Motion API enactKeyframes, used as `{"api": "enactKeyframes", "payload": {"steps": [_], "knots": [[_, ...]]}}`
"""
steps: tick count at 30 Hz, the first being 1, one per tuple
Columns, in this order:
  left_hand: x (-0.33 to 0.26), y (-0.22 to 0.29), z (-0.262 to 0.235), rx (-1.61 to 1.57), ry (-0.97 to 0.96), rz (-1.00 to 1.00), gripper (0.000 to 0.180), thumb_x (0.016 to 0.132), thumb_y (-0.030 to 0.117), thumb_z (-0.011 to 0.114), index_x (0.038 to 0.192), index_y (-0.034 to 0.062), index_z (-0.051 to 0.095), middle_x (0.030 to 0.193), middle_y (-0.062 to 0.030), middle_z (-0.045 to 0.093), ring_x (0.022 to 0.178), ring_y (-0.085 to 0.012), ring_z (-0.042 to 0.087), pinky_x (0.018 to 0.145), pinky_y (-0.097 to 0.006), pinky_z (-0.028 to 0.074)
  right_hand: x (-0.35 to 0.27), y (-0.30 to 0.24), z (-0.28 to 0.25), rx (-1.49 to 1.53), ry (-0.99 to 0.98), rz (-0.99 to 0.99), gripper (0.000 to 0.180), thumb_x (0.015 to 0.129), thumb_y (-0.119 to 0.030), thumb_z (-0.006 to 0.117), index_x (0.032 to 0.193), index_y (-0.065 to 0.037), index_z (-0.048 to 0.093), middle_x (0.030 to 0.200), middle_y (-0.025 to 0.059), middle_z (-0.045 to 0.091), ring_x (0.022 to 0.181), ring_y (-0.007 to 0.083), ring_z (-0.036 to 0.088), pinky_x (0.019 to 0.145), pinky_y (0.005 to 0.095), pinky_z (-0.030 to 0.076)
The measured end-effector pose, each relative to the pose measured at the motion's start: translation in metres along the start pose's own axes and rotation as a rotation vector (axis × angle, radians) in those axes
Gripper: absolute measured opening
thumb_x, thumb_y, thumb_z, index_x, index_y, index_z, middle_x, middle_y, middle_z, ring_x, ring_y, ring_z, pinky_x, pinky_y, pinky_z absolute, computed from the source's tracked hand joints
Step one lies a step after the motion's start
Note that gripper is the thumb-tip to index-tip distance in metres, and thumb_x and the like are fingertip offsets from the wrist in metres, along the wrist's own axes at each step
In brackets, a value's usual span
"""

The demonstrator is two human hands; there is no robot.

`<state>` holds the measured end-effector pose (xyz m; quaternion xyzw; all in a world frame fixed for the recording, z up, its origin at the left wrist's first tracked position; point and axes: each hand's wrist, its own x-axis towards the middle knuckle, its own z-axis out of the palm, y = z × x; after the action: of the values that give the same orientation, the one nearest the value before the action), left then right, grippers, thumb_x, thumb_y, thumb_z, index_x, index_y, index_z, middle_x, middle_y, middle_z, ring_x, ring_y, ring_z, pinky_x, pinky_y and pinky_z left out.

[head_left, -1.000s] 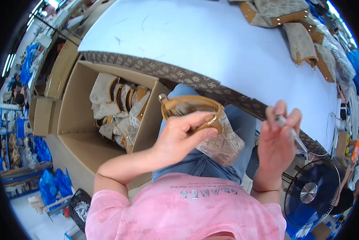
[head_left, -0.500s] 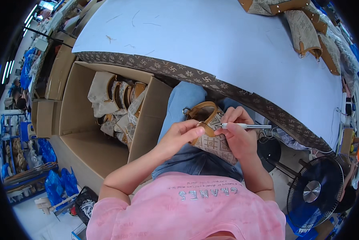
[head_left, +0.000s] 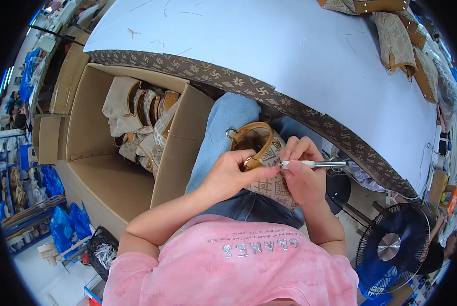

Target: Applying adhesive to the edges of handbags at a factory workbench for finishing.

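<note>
A small patterned handbag [head_left: 269,187] in beige with tan trim rests on my lap, its mouth facing up and away from me. My left hand [head_left: 233,173] is closed on the tan rim by a metal ring, the thumb stretched along the bag toward the tool's tip. Pinched in my right hand [head_left: 307,178] is a slim pen-like tool [head_left: 320,164], white with a silver end that points right. Its tip meets the bag's front close to my left thumb; the exact contact is too small to make out.
At my left stands an open cardboard box [head_left: 111,186] holding several similar bags [head_left: 137,117]. A white-topped table [head_left: 228,46] curves ahead, with more bags [head_left: 394,41] at its far right. A black fan [head_left: 390,247] stands low on the right.
My left thumb has moved right, nearer the tool's tip, and the bag's rim now stands more open to view. The whole view has shifted slightly. The right hand keeps its pinch on the tool.
</note>
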<state>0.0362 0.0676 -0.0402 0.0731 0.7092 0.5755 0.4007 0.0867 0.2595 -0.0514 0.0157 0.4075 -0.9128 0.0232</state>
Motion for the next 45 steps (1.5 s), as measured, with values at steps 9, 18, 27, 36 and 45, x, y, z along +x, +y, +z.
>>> {"api": "enactKeyframes", "payload": {"steps": [9, 18, 27, 36, 45], "knots": [[-0.002, -0.002, -0.020, -0.451, -0.033, -0.302, 0.030, 0.091, 0.030, 0.076, 0.091, 0.0002, 0.074, 0.069, -0.0009, 0.063, 0.057, -0.0071, 0.055, 0.056, -0.023, 0.047, -0.005, 0.003, -0.001, 0.112, 0.096, -0.130, 0.011, 0.091, -0.003, 0.060, 0.090, -0.001, 0.049, 0.088, 0.0099, 0.049, 0.074, 0.0128, 0.048, 0.072, 0.0311, 0.063], [-0.021, 0.004, -0.018, -0.323, 0.095, -0.170, 0.015, 0.087, 0.011, 0.077, 0.093, -0.0028, 0.073, 0.074, -0.0043, 0.067, 0.065, -0.0121, 0.064, 0.058, -0.027, 0.052, -0.013, 0.005, 0.007, -0.207, 0.093, -0.203, 0.010, 0.085, 0.007, 0.059, 0.088, 0.000, 0.052, 0.089, 0.0098, 0.050, 0.072, 0.0119, 0.050, 0.071, 0.0304, 0.063], [-0.037, 0.016, -0.009, 0.704, 0.332, 0.685, 0.012, 0.082, 0.000, 0.075, 0.093, 0.0020, 0.073, 0.076, -0.0102, 0.064, 0.064, -0.0235, 0.065, 0.057, -0.030, 0.050, -0.017, -0.001, 0.003, -0.436, 0.003, -0.149, 0.013, 0.084, 0.011, 0.063, 0.089, 0.000, 0.057, 0.089, 0.0082, 0.051, 0.075, 0.0109, 0.054, 0.084, 0.0318, 0.062], [-0.016, 0.032, -0.029, 0.902, 0.135, 0.913, 0.008, 0.087, 0.002, 0.070, 0.095, 0.0018, 0.067, 0.089, -0.0112, 0.061, 0.078, -0.0284, 0.060, 0.069, -0.038, 0.049, -0.016, 0.003, 0.004, -0.477, -0.022, -0.140, 0.013, 0.085, 0.010, 0.065, 0.089, 0.000, 0.058, 0.092, 0.0080, 0.053, 0.080, 0.0115, 0.057, 0.090, 0.0318, 0.059], [0.001, 0.026, -0.032, 0.483, -0.078, 0.632, 0.006, 0.097, 0.007, 0.058, 0.094, 0.0017, 0.058, 0.093, -0.0122, 0.054, 0.085, -0.0294, 0.056, 0.077, -0.037, 0.046, -0.016, 0.001, 0.005, -0.639, -0.087, -0.147, 0.015, 0.083, 0.011, 0.068, 0.089, 0.000, 0.059, 0.092, 0.0082, 0.054, 0.082, 0.0128, 0.060, 0.089, 0.0306, 0.058]]}}
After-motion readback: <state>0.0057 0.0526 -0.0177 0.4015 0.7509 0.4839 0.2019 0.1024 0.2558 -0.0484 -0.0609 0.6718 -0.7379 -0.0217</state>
